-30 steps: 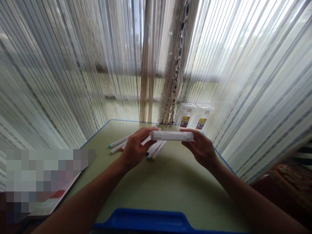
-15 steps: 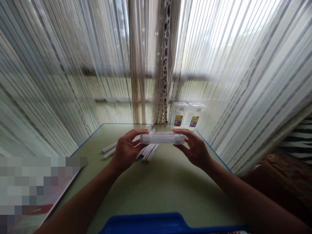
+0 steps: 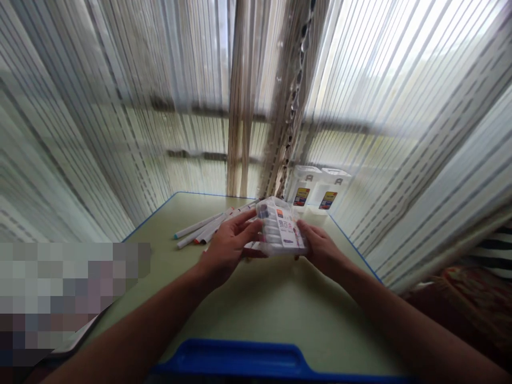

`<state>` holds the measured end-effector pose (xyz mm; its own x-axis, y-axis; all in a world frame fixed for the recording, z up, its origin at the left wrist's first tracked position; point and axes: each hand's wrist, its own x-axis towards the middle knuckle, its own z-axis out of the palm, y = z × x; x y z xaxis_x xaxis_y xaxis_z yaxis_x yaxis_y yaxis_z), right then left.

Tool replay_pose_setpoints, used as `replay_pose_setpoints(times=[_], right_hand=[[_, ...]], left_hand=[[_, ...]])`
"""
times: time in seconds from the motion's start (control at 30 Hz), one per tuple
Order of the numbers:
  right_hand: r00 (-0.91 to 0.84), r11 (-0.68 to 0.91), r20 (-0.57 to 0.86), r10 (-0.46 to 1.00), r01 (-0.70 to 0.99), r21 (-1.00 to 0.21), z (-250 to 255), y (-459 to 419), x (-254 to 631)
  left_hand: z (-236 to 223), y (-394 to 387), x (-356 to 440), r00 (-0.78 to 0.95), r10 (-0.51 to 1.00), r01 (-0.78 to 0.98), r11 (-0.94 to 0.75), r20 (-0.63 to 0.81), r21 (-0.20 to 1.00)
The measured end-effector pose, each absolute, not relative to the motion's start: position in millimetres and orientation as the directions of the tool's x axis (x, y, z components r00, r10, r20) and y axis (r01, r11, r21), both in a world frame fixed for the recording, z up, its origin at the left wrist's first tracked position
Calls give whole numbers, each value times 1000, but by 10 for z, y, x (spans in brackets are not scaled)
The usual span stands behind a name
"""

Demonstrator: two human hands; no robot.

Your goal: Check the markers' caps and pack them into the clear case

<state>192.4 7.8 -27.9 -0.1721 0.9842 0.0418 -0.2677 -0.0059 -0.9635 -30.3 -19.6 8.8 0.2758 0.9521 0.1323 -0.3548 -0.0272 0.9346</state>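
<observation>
A clear plastic marker case [image 3: 285, 228] with a printed white label is held up above the table, its broad face tilted toward me. White pens show through its left part. My left hand [image 3: 230, 240] grips the case's left side, fingers bent along the edge. On the right side my right hand [image 3: 320, 244] holds it, thumb by the label. Several white markers [image 3: 200, 230] with coloured ends, blue and orange among them, lie loose on the table behind and left of my left hand. The case and hand hide some of them.
Two translucent boxes [image 3: 320, 186] with yellow-and-blue labels stand at the table's back right. The green table [image 3: 256, 314] has a blue rim and a blue raised piece [image 3: 244, 354] at its front. String curtains [image 3: 180, 80] hang behind. A blurred-out patch covers the lower left.
The case was seen edge-on; now it is tipped so its labelled face shows. Both hands turned with it and shifted slightly right in view. The camera view has also tilted a little.
</observation>
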Motion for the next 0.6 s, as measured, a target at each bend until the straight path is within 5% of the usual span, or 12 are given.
replay_pose_setpoints(times=[0.37, 0.6], right_hand=[[-105, -185, -157, 982, -374, -909, -104, -21, 1851], [-211, -143, -62, 975, -395, -908, -20, -78, 1863]], left_hand=[[182, -149, -385, 182, 980, -416, 153, -83, 896], [161, -81, -438, 183, 966, -348, 236, -181, 908]])
